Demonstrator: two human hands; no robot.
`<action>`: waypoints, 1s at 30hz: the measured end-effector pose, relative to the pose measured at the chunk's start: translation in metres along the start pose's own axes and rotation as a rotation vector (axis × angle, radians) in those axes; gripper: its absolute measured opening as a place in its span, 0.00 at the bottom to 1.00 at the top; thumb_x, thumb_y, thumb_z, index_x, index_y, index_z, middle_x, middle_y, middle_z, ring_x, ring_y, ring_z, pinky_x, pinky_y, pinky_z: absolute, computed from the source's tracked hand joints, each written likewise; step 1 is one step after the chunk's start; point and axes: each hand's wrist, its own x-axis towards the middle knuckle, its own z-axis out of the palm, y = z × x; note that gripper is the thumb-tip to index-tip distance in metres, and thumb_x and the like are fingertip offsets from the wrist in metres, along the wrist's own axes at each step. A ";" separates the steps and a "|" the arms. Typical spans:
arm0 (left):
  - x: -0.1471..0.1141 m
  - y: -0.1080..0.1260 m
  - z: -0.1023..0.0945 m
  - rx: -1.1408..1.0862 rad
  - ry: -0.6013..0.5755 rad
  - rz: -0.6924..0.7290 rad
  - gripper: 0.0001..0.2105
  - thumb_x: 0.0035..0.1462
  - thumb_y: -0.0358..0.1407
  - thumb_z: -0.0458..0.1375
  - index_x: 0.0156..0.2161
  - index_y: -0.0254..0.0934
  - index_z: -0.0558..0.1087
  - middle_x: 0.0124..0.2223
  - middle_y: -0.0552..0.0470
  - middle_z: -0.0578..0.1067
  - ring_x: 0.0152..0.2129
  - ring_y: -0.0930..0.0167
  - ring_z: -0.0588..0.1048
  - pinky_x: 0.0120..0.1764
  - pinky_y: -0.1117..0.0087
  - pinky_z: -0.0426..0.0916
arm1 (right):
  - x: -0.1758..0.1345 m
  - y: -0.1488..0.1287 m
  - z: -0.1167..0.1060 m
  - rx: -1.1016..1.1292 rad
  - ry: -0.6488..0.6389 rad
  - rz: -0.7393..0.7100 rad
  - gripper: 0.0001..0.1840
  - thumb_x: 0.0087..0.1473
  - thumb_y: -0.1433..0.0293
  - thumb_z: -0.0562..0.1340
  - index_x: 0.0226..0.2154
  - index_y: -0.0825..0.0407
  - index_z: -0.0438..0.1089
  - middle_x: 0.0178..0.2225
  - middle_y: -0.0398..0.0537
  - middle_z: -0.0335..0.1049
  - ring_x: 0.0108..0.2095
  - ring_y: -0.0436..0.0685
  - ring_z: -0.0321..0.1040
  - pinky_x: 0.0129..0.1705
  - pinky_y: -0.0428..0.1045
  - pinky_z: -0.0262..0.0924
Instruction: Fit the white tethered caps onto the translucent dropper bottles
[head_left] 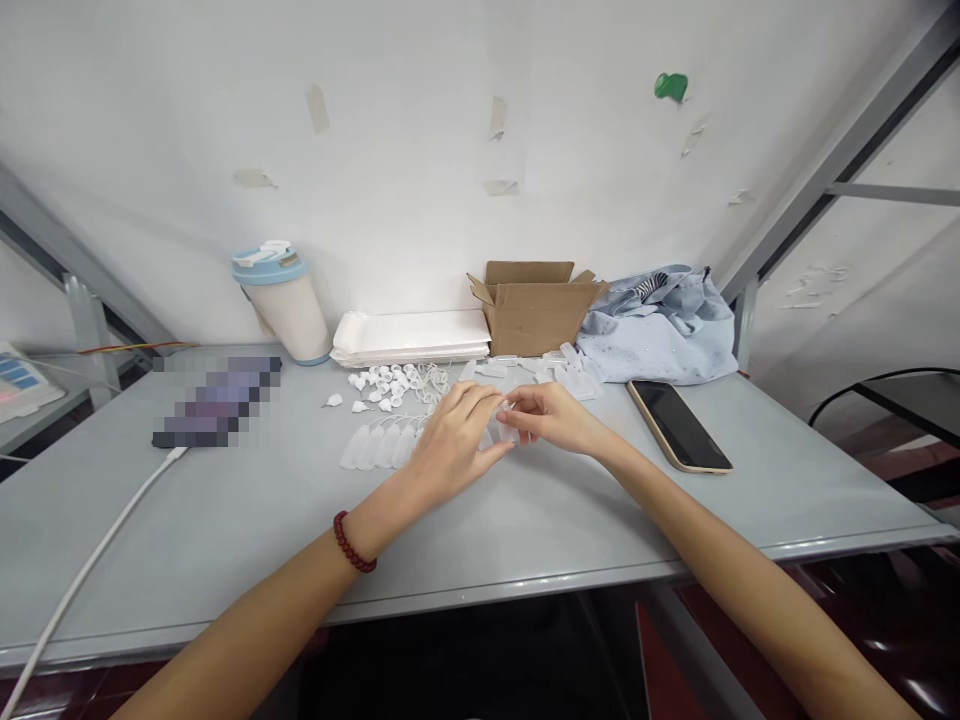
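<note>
Okay, using the cardboard box (534, 322) as my reference on the head feed. My right hand (553, 415) is in front of it, thumb and fingertips pinching a small clear plastic piece (507, 430). That piece is in front of the box, between both hands, partly covered by fingers. My left hand (454, 440) is in front and left of the box, back of the hand up, fingers reaching over to the piece; can't tell if they grip it or only rest there. Red beaded bracelet (351, 545) on that wrist. Front-left of the box: a row of clear pieces with strings (367, 447), the left hand covering its near end. Behind that row, also left of the box, small white parts (386, 376) in a loose pile, white strings (432, 380) beside them. More clear pieces (576, 382) just in front of the box. White flat stack (412, 335) directly left of it, tumbler (289, 310) farther left. Light blue cloth (664, 330) right of the box; dark-screened phone (679, 425) front-right, face up.
</note>
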 end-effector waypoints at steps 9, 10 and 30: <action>-0.001 0.000 0.003 -0.009 -0.029 -0.047 0.15 0.54 0.35 0.61 0.46 0.34 0.67 0.46 0.43 0.72 0.46 0.60 0.67 0.47 0.53 0.67 | 0.000 0.001 -0.001 -0.191 0.019 -0.029 0.17 0.56 0.59 0.57 0.26 0.55 0.70 0.19 0.43 0.68 0.18 0.48 0.62 0.22 0.44 0.52; -0.002 0.000 0.004 -0.010 -0.038 -0.056 0.15 0.53 0.35 0.61 0.46 0.34 0.68 0.46 0.44 0.72 0.46 0.60 0.67 0.47 0.53 0.67 | 0.000 0.001 -0.001 -0.204 0.020 -0.031 0.17 0.56 0.59 0.57 0.27 0.55 0.70 0.20 0.43 0.69 0.18 0.48 0.62 0.22 0.44 0.53; -0.005 0.000 0.009 0.022 -0.273 -0.167 0.15 0.53 0.36 0.61 0.44 0.32 0.67 0.45 0.43 0.73 0.46 0.58 0.65 0.46 0.56 0.65 | 0.006 0.016 0.001 -0.406 -0.072 -0.074 0.15 0.53 0.74 0.52 0.20 0.55 0.68 0.21 0.45 0.71 0.20 0.49 0.61 0.26 0.45 0.53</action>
